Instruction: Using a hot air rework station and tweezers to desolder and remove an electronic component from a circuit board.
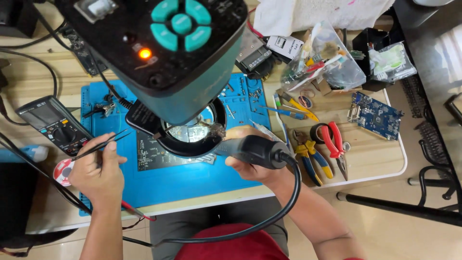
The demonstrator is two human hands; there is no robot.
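Note:
My left hand (96, 171) grips thin black tweezers (101, 143), their tips pointing right toward a dark circuit board (154, 155) on the blue work mat (192, 178). My right hand (252, 159) holds the black handle of a hot air tool (255, 150) with a thick black cable; its nozzle points left under the ring light. A large teal and black microscope head (168, 53) with a lit ring (192, 130) hides the middle of the board.
A multimeter (53, 123) and a solder reel (62, 171) lie at the left. Red-handled and blue-yellow pliers (317, 154), black tape, a blue circuit board (375, 114), plastic bags of parts and a white cloth sit at the right. Cables cross the left side.

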